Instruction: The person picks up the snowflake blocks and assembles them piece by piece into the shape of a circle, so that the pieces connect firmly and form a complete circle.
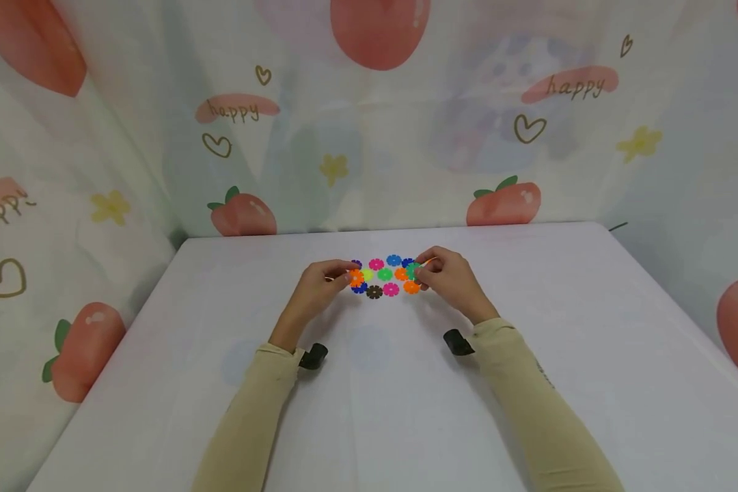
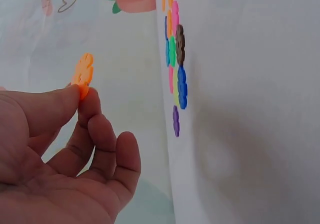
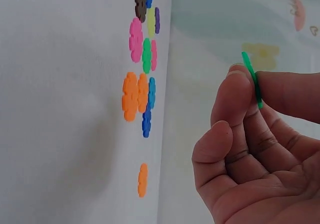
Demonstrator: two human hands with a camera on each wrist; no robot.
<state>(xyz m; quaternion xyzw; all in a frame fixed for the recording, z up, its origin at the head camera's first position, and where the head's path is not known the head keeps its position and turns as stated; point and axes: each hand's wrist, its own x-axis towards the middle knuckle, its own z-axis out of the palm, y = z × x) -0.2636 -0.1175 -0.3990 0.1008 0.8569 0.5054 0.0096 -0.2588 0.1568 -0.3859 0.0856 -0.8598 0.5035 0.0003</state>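
Observation:
Between thumb and index finger, my left hand (image 1: 320,281) pinches an orange flower-shaped plastic disc (image 2: 84,70), notched round its edge. My right hand (image 1: 456,279) likewise pinches a green disc (image 3: 253,74), seen edge-on in the right wrist view. Both hands are raised over the far part of the table, a short way apart. Several similar discs lie flat between and below them, among them a brown disc (image 1: 374,292), a pink disc (image 1: 391,290), a light blue disc (image 1: 393,260) and another green disc (image 1: 385,274). My hands partly cover the outer ones.
A white cloth covers the table (image 1: 369,410). Close behind the discs hangs a printed curtain (image 1: 393,157), and more printed cloth (image 1: 31,246) stands along the left side. Black wrist-camera mounts (image 1: 313,357) stick out at both cuffs.

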